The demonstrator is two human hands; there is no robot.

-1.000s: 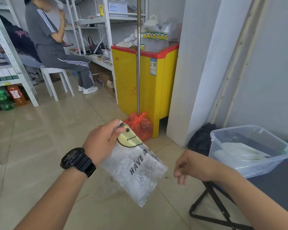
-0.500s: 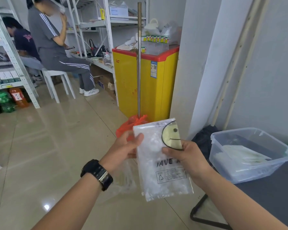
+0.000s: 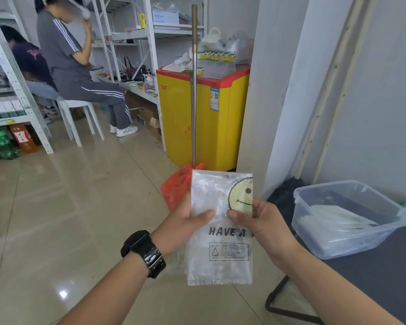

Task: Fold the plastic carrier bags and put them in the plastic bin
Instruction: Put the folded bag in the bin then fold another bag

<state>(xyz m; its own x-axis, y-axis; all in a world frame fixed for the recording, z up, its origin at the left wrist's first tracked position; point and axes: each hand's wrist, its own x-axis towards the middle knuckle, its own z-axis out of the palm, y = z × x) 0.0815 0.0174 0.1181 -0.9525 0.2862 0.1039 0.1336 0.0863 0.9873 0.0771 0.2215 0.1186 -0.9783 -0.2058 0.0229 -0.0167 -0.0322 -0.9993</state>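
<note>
A clear plastic carrier bag [image 3: 220,259], folded into a tall narrow rectangle, hangs upright in front of me. It shows half a yellow smiley face and the words "HAVE A". My left hand [image 3: 185,224], with a black watch on the wrist, pinches its left edge. My right hand [image 3: 260,221] pinches the right edge just under the smiley. To the right, a clear plastic bin [image 3: 319,245] stands open on a dark table [image 3: 370,277], with pale folded bags [image 3: 338,219] lying inside.
A yellow chest freezer [image 3: 197,118] with a red rim stands ahead, a metal pole [image 3: 193,90] and an orange bag [image 3: 177,184] in front of it. Two people sit at back left by white shelving [image 3: 21,95]. A black bag [image 3: 284,198] lies beside the white pillar [image 3: 265,90].
My right hand came up and took hold of the bag's right edge. Both hands turned the bag from tilted to upright and raised it to the centre.
</note>
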